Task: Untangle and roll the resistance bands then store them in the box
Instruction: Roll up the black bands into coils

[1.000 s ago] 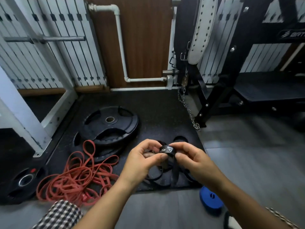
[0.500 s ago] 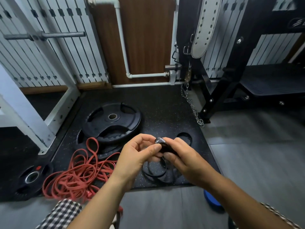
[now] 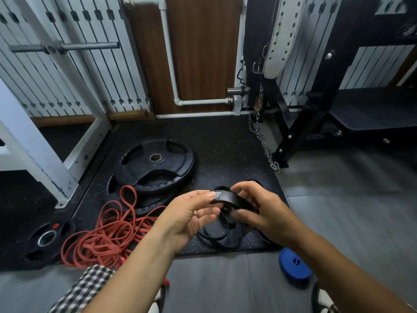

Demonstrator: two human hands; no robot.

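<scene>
My left hand [image 3: 188, 214] and right hand [image 3: 267, 213], fingers [image 3: 244, 188] clamped on the black band [image 3: 228, 197]; red bands [image 3: 106, 238] tangled left of them.

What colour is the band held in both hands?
The band is black with a small white logo, seen best in the head view.

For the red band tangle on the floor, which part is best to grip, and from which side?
Probably the single loop sticking out of the red band tangle toward the weight plates. It lies clear of the crossed strands, so a hand coming from above could pinch it without catching others.
</scene>
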